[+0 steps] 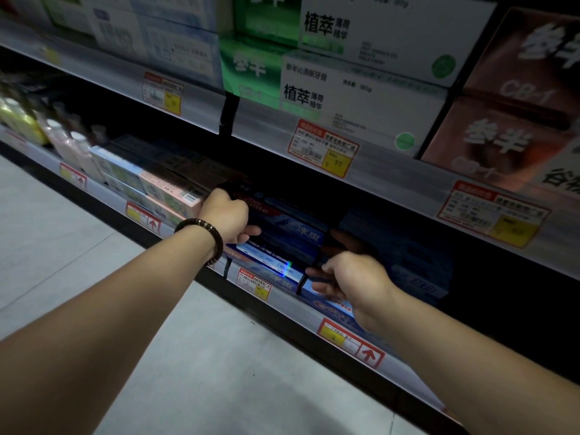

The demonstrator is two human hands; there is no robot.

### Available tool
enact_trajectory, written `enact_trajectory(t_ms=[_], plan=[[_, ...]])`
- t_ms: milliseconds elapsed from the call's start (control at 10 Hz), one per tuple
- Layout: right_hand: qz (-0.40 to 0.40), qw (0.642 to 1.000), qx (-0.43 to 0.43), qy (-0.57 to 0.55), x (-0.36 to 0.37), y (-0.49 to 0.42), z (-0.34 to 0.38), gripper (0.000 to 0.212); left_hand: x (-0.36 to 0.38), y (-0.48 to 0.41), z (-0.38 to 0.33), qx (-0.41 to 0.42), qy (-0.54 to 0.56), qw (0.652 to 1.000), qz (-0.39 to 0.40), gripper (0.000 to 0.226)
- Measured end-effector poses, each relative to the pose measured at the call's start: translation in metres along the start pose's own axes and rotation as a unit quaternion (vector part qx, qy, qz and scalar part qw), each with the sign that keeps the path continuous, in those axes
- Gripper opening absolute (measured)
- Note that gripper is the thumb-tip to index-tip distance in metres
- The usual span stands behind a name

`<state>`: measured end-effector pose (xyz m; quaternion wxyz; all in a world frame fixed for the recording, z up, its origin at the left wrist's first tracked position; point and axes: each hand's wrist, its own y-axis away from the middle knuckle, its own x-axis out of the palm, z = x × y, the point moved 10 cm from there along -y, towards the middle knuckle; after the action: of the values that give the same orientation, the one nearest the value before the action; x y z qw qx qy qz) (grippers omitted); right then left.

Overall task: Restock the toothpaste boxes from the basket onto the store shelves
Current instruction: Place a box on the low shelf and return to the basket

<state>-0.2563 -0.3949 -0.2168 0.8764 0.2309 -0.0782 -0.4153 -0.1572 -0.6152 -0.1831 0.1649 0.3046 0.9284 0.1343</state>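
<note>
— Hands first: how do they sit?
— I see both arms stretched forward and down to the lower shelf. The left hand, with a beaded bracelet on its wrist, has its fingers curled over the left end of a blue toothpaste box and its thumb beneath, gripping it.
— And the other?
— The right hand is at the box's right end, knuckles up, fingers bent toward the left. They lie in shadow, so I cannot tell whether they hold it.
— Where is the box?
— Atop other blue boxes at the shelf's near edge, right of pink and green boxes.
</note>
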Motion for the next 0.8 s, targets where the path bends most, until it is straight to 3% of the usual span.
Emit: enact_trajectory(t_ms=[300, 500, 600, 700, 800], plan=[[-0.033, 0.999, 0.020, -0.031, -0.002, 0.005, 0.001, 0.052, -0.001, 0.003, -0.003, -0.002, -0.021, 1.000, -0.020, 0.018], [-0.024, 0.995, 0.097, -0.012, 0.003, 0.016, -0.005, 0.035, -0.001, 0.003, -0.001, 0.001, -0.006, 1.000, -0.016, 0.018], [-0.076, 0.987, 0.137, -0.018, 0.002, 0.013, -0.002, 0.033, 0.000, 0.000, 0.003, 0.008, -0.008, 1.000, -0.015, 0.019], [-0.082, 0.988, 0.109, -0.073, -0.001, 0.009, -0.005, 0.031, 0.001, -0.003, 0.013, 0.006, -0.003, 1.000, -0.015, 0.021], [-0.110, 0.983, 0.122, -0.079, -0.009, 0.016, -0.009, 0.012, -0.006, 0.000, 0.011, 0.031, -0.011, 0.998, -0.051, 0.021]])
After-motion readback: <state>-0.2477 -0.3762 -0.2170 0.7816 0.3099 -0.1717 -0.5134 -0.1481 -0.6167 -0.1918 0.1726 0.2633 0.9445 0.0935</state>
